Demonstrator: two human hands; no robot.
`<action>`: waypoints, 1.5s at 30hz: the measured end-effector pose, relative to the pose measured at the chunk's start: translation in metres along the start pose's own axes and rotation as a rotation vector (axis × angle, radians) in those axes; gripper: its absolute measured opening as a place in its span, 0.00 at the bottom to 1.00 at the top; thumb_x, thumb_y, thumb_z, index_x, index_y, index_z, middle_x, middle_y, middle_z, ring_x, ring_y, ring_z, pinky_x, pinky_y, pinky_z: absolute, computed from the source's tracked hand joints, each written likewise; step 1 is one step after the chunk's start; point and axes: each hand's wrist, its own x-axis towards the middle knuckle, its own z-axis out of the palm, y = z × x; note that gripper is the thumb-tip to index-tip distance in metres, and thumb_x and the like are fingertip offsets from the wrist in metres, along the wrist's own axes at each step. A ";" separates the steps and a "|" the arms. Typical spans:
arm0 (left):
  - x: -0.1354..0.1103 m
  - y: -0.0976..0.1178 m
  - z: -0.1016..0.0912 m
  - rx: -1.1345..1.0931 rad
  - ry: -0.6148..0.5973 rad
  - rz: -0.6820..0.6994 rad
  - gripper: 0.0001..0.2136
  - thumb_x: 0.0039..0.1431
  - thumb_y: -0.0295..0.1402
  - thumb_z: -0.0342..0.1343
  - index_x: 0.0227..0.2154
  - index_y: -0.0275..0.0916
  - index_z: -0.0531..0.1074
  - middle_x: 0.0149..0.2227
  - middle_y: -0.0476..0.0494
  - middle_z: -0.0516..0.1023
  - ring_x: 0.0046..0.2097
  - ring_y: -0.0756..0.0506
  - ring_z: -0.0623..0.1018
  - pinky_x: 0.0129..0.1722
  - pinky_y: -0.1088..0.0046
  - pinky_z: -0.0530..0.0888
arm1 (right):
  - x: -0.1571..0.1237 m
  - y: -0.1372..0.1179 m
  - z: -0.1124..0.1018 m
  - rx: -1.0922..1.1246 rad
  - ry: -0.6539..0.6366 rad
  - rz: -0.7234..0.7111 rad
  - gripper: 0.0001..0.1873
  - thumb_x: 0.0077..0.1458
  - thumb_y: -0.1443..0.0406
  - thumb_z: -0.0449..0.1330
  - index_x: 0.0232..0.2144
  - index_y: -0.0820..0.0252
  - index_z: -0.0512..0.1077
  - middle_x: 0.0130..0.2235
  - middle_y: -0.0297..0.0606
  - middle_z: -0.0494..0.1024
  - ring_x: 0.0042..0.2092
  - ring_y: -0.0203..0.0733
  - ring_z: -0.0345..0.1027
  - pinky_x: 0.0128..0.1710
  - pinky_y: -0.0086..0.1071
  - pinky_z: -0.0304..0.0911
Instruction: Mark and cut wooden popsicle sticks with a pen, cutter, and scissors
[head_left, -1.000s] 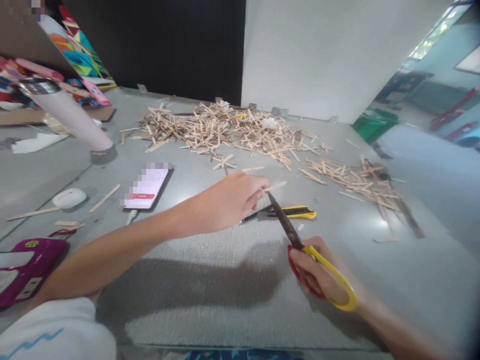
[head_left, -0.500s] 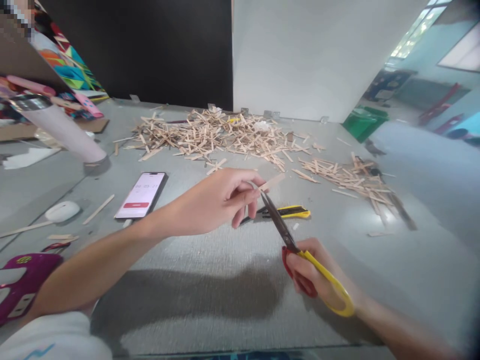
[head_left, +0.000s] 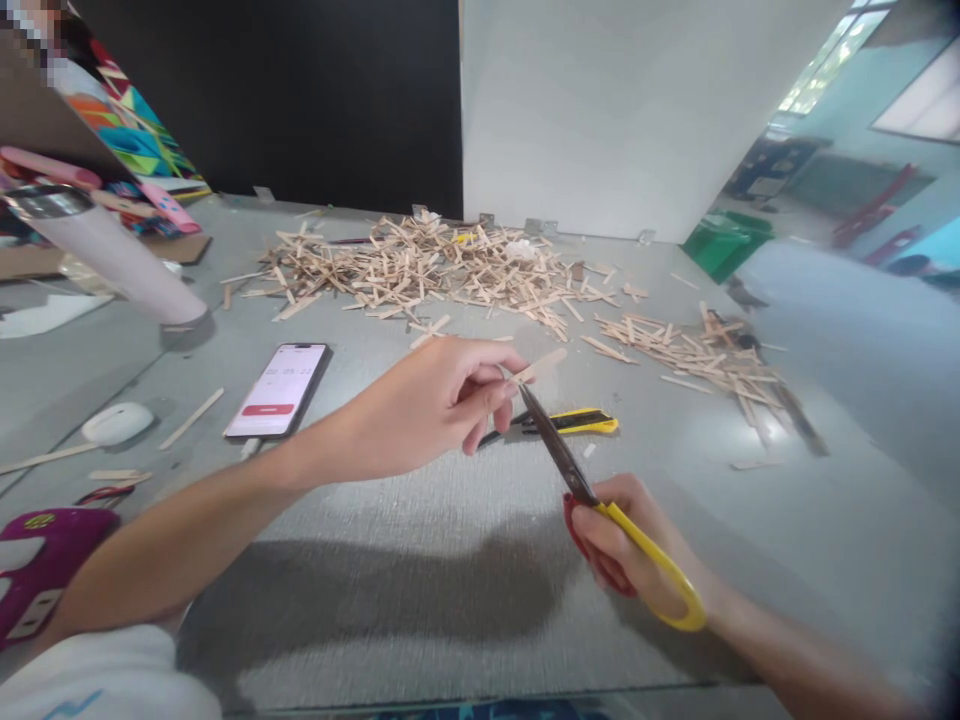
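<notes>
My left hand [head_left: 435, 405] pinches a short wooden stick [head_left: 541, 365] between thumb and fingers, above the grey table [head_left: 420, 580]. My right hand [head_left: 626, 550] grips scissors [head_left: 592, 490] by their yellow and red handles. The dark blades point up and left, and their tips meet the stick right beside my left fingertips. A yellow utility knife [head_left: 577, 423] lies on the table just behind the blades.
A big heap of wooden sticks [head_left: 427, 265] spreads across the far side, with a smaller heap [head_left: 705, 360] to the right. A phone [head_left: 277, 390], a white case [head_left: 116, 423] and a loose stick [head_left: 191, 418] lie left. A pale tumbler [head_left: 112, 260] stands far left; a magenta object [head_left: 37, 570] sits at the near left edge.
My left hand lifted the stick off the table and curled its fingers round it. The scissors came up slightly and their blade tips stay at the stick.
</notes>
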 end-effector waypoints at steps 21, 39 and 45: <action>-0.002 -0.002 0.003 0.130 -0.008 0.046 0.09 0.75 0.28 0.51 0.41 0.39 0.76 0.30 0.51 0.84 0.22 0.53 0.77 0.27 0.76 0.69 | -0.002 -0.010 0.004 -0.139 0.040 -0.012 0.35 0.68 0.44 0.65 0.18 0.54 0.59 0.14 0.27 0.59 0.17 0.30 0.51 0.16 0.27 0.45; 0.000 -0.035 0.006 0.686 0.034 0.266 0.12 0.75 0.23 0.47 0.46 0.41 0.76 0.37 0.45 0.82 0.33 0.44 0.78 0.36 0.66 0.66 | 0.005 0.009 0.001 0.068 -0.116 0.188 0.46 0.65 0.31 0.56 0.09 0.51 0.55 0.08 0.31 0.56 0.11 0.30 0.50 0.12 0.28 0.43; 0.007 -0.020 0.000 0.498 0.136 0.126 0.12 0.78 0.29 0.47 0.42 0.39 0.76 0.27 0.51 0.73 0.28 0.48 0.71 0.33 0.68 0.62 | 0.009 0.017 0.000 0.119 -0.040 0.100 0.42 0.66 0.34 0.58 0.11 0.52 0.59 0.09 0.29 0.57 0.11 0.32 0.54 0.13 0.27 0.49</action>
